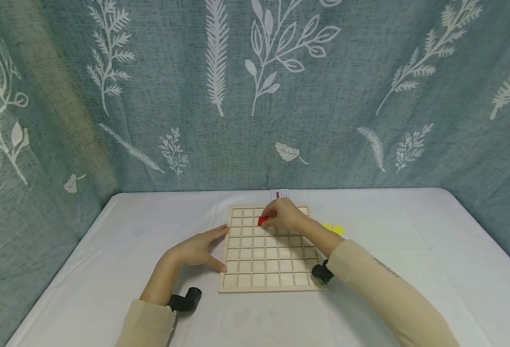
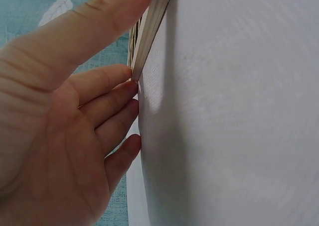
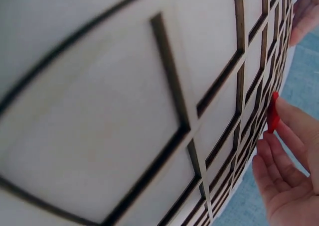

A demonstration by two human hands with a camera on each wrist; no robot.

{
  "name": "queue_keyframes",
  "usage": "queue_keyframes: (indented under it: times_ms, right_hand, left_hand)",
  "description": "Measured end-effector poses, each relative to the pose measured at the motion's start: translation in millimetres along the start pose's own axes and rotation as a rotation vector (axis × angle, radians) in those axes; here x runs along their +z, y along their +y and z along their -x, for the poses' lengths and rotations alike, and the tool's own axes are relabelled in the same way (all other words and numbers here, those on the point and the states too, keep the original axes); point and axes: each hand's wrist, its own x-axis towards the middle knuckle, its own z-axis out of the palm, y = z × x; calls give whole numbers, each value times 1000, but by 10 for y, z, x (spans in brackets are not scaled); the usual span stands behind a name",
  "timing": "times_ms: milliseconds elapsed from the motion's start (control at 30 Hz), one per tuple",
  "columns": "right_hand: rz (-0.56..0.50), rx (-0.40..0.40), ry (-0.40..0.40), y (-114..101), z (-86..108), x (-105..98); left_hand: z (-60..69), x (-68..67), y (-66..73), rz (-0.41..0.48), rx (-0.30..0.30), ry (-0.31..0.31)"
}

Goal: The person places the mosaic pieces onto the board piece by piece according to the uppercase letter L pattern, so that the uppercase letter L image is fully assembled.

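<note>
- Head view: the right hand (image 1: 285, 214) pinches the red tile (image 1: 262, 221) at the board's (image 1: 246, 265) upper cells, forearm covering its right side; yellow tiles (image 1: 338, 230) lie just right, a card (image 1: 280, 193) behind on the desk (image 1: 85, 265).
- Left wrist: left hand (image 2: 65, 136) spread, empty, fingertips against the board's edge, thumb blocking some of it.
- Right wrist: tile nipped between thumb and finger, left hand beyond!

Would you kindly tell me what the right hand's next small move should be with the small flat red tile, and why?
I would probably settle the small flat red tile level into the pale wooden grid board: the right hand pinches it right at the grid, and the left hand, along the board's left edge, seems placed to steady it.
</note>
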Motion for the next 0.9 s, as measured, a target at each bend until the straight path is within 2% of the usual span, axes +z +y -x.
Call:
queue_keyframes:
  times_ms: [500,733,900]
  right_hand:
    - [72,31,-9,-81,-96,27]
    - [41,76,-17,-102,-120,48]
    - [22,79,-30,-93,-127,45]
  left_hand:
    - [0,-10,16,11,-14,1]
    - [-3,-4,13,16,-19,3]
    - [1,-2,21,22,-23,6]
